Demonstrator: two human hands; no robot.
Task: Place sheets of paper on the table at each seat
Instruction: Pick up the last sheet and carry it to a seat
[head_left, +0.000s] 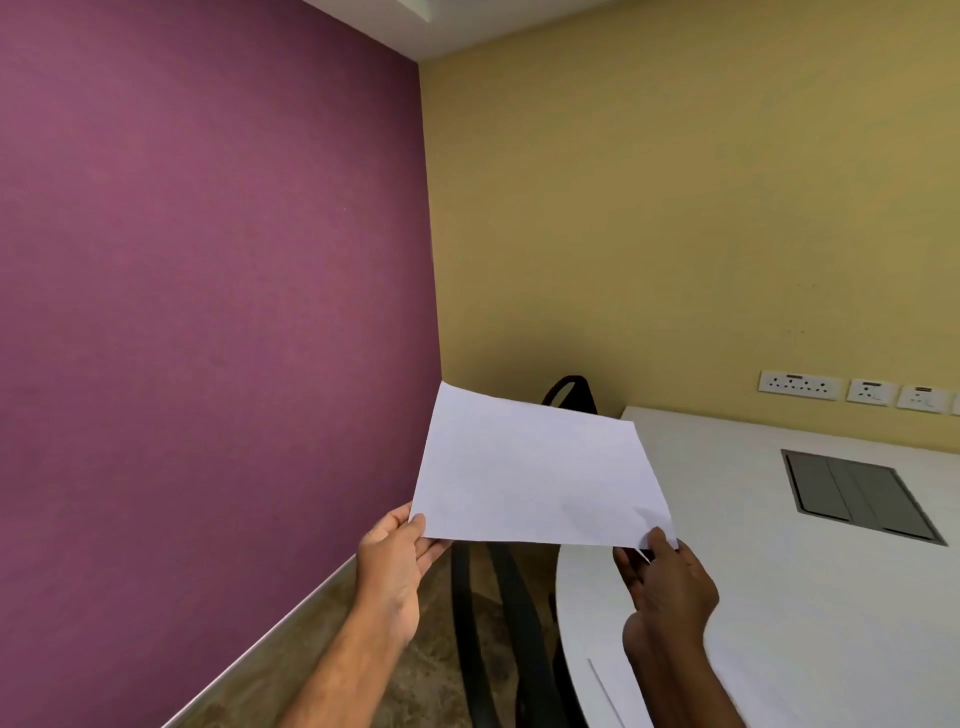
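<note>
Both hands hold one white sheet of paper (540, 478) in the air, above the gap between the purple wall (208, 312) and the rounded near edge of the white table (779, 597). The sheet lies landscape, its long axis running left to right across the view and sloping down a little toward the right; its far edge is raised, so the top face tilts toward the camera. The left hand (397, 566) pinches the near left corner, thumb on top and fingers curled beneath. The right hand (670, 582) pinches the near right corner the same way, thumb pressed on the top face. A second sheet (610, 693) lies flat on the table at the bottom of the view, partly hidden by the right forearm. Two black chairs stand by the table, one below the held sheet (498, 623) and one behind it (571, 392). A grey hatch (857, 493) is set into the tabletop, and sockets (800, 384) line the yellow wall (675, 208)
</note>
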